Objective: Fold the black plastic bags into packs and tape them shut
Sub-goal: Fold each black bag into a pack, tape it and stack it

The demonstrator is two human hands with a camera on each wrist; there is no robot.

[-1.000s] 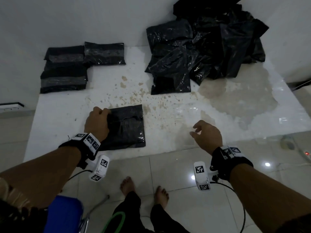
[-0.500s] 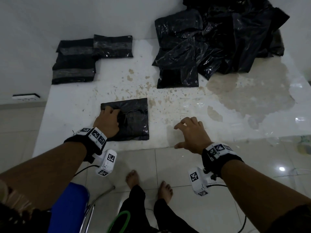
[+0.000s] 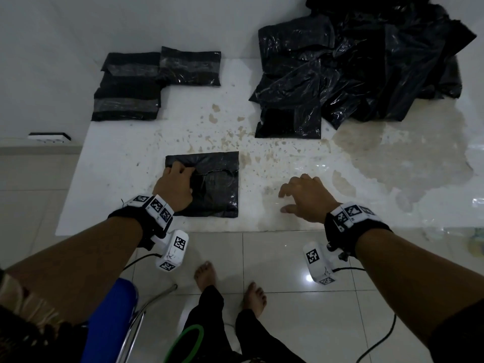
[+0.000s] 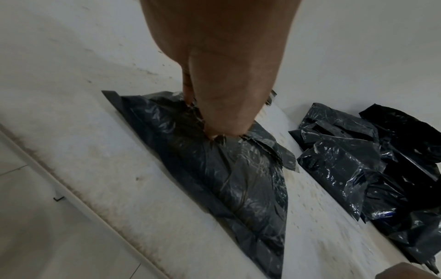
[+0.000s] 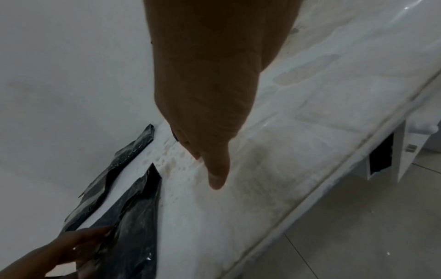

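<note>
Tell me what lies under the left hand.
The left hand grips the folded black bag on the white table. The plastic beneath its fingers is hidden.

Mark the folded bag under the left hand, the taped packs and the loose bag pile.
folded bag [image 3: 220,189]: head view, its right half.
taped packs [image 3: 128,106]: head view, tape band of the nearest.
loose bag pile [image 3: 366,74]: head view, its middle.

- It looks like a room in a home: bare white walls [image 3: 78,35] and a shiny tiled floor [image 3: 275,258].
- A stained white surface [image 3: 131,158] sits low.
- The person's bare feet [image 3: 205,275] stand beside a blue chair [image 3: 110,323].
</note>
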